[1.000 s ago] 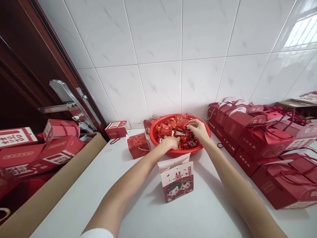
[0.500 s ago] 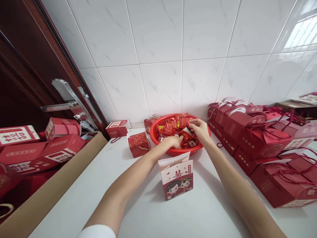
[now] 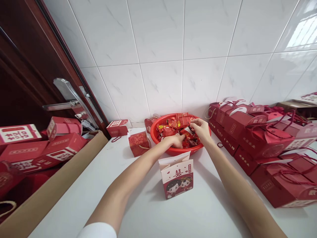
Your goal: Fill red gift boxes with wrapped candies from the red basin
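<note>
A red plastic basin full of shiny red candy packets stands against the tiled wall. Inside its front part is my left hand, fingers curled down among the packets; what they hold is hidden. My right hand reaches over the right side of the basin, thumb and fingers drawn together at the packets, and the thing between them is too small to name. In front of the basin, an upright white-and-red gift box with two cartoon figures has its top flaps raised. Neither hand touches it.
Left of the basin stand a patterned red box and a smaller red box. Stacked red gift boxes with cord handles line the right side. A cardboard carton of red boxes is at left, by a door handle.
My right hand's fingers have drawn closer together and lower into the packets. Some packets in the basin have shifted. My left hand has stayed nearly in place.
</note>
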A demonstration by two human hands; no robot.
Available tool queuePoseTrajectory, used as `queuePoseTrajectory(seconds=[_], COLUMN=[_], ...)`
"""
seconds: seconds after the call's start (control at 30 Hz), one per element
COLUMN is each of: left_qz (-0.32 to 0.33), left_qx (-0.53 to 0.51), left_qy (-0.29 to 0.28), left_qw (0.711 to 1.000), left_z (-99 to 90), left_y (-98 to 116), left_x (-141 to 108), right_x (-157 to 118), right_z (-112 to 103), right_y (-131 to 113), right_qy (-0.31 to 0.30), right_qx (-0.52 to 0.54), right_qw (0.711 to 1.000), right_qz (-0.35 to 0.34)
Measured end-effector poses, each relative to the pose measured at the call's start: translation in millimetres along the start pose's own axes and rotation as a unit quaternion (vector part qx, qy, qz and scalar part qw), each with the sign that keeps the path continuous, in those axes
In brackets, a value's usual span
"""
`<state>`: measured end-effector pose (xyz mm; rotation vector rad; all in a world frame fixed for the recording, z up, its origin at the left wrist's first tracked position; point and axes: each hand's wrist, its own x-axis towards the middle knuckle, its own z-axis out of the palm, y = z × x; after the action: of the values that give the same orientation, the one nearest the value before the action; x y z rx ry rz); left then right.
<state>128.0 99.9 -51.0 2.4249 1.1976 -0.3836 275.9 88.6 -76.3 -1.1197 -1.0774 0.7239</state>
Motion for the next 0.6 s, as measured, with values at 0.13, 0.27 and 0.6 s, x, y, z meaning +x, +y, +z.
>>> queuePoseTrajectory(seconds=[0.13,0.27,0.6], left_qz=[0.012,0.007,-0.016], left_qx=[-0.059,-0.146,-0.146], left_qy=[0.038,0.093,0.129], left_qw=[0.997,0.985,0.981], left_z=[4.8,7.2,4.0], left_y=[-3.8,-3.9,1.6], left_x=[4.3,6.0,6.9], right_x=[-0.4,-1.1,-0.3], right_z=[0.0,0.0,-1.5], right_y=[-1.1,-3.1,-1.8], right_qy=[0.0,-0.002,-0.009], right_qx=[0.0,-0.005,-0.002], right_qw=[1.0,1.0,1.0], right_qz=[0.002,0.006,0.005])
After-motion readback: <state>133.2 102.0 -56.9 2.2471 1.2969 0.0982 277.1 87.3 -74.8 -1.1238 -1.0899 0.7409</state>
